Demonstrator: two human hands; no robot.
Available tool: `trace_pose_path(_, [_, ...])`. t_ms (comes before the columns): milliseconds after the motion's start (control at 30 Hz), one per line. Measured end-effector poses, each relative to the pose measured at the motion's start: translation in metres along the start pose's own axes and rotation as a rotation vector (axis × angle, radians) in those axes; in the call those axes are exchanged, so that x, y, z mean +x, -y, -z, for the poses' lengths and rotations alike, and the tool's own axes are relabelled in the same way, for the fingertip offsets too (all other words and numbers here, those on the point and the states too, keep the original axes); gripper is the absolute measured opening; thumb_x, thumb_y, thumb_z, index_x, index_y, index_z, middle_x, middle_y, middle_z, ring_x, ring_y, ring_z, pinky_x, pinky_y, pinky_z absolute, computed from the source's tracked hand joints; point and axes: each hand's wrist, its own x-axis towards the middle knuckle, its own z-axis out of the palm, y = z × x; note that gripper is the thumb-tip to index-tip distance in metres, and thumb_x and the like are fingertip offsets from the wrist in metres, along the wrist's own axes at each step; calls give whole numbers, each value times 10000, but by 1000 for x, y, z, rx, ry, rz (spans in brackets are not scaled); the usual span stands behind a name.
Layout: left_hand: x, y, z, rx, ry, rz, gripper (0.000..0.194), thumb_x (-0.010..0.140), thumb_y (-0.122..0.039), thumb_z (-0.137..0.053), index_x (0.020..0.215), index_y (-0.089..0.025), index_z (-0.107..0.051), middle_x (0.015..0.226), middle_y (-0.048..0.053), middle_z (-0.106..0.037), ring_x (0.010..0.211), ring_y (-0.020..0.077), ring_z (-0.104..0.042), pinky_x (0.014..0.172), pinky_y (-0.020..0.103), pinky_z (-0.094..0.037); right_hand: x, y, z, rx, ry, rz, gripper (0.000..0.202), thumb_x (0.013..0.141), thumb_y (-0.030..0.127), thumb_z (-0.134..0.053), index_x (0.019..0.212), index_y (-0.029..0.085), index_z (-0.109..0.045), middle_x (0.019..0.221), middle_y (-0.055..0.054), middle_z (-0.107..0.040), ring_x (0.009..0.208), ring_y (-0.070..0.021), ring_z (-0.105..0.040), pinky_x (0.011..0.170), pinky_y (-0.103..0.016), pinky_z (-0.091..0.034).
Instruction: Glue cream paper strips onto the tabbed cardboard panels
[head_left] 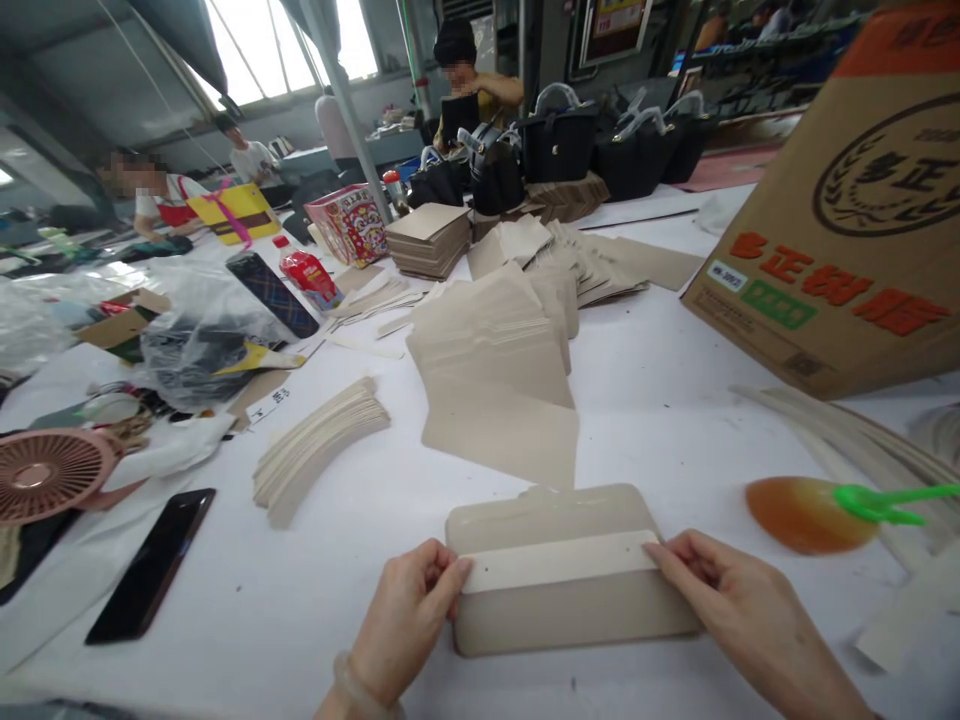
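A pale strip (559,562) with a small hole near each end lies across a grey-beige rounded panel (577,612) on the table. My left hand (409,610) pinches the strip's left end between thumb and fingers. At the other end, my right hand (731,590) pinches it the same way. The panel lies flat beneath the strip, its upper part looking shiny. Just beyond it spreads a pile of beige cut panels (499,400). To the left is a fanned stack of pale strips (322,445).
An orange-brown blob (802,512) with a green-handled tool (885,500) lies right, below a large cardboard box (832,250). Left are a phone (154,565), a pink fan (49,475) and a red-labelled bottle (306,272). Black handbags (559,140) stand behind; several people work farther back.
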Motion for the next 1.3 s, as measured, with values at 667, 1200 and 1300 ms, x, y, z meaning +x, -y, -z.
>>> trace_pose_path(667, [2, 11, -6, 116, -63, -38, 373, 843, -518, -450, 640, -207, -484, 525, -47, -484, 514, 117, -458, 501, 226, -316, -2, 3, 1, 21, -34, -13, 449, 822, 601, -401, 600, 223, -498, 535, 31, -493, 529, -156, -470, 489, -241, -345])
trace_pose_path(1200, [-1, 14, -9, 365, -178, -185, 276, 882, -475, -427, 747, -238, -465, 587, -53, -529, 548, 126, -528, 537, 237, -369, -6, 8, -5, -192, -204, 95, 330, 856, 496, -449, 651, 238, -460, 502, 52, -452, 472, -156, -479, 493, -264, -309])
trace_pose_path(1300, [2, 13, -8, 554, -280, -535, 175, 921, -333, -381, 962, -246, -528, 857, 6, -626, 767, 123, -619, 667, 209, -467, -8, 12, -6, -166, -287, 255, 157, 891, 350, -451, 803, 232, -506, 624, 28, -501, 561, -163, -514, 541, -266, -346])
